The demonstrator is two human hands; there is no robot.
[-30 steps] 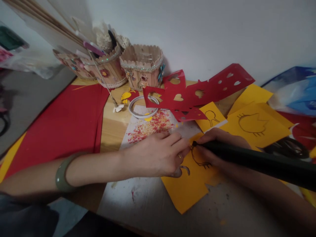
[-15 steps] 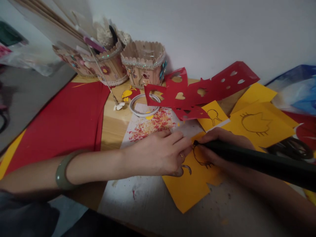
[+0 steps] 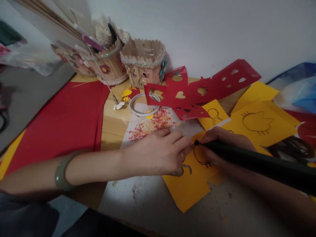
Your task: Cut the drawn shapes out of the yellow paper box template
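My left hand [image 3: 163,154], fingers bent and drawn together, presses down on a yellow sheet of paper [image 3: 189,191]. A dark outline with short strokes runs over the sheet, and a small curved slot is cut near my thumb. My right hand [image 3: 222,143] is closed round a long dark pen-like tool [image 3: 249,159]. Its black tip meets the paper at the upper end of the outline, close to my left fingertips. Whether that tip is a nib or a blade cannot be made out.
Behind lie a cut-out red paper strip [image 3: 212,88], a roll of tape [image 3: 132,107] and decorated wooden pots [image 3: 145,67]. More drawn yellow sheets [image 3: 256,123] and black scissors [image 3: 291,147] are at the right. Red paper [image 3: 64,121] lies left; paper bits cover the grey board [image 3: 128,197].
The tool's tip has shifted very slightly right, and its rear end has dipped a little. The left hand stays in place on the paper.
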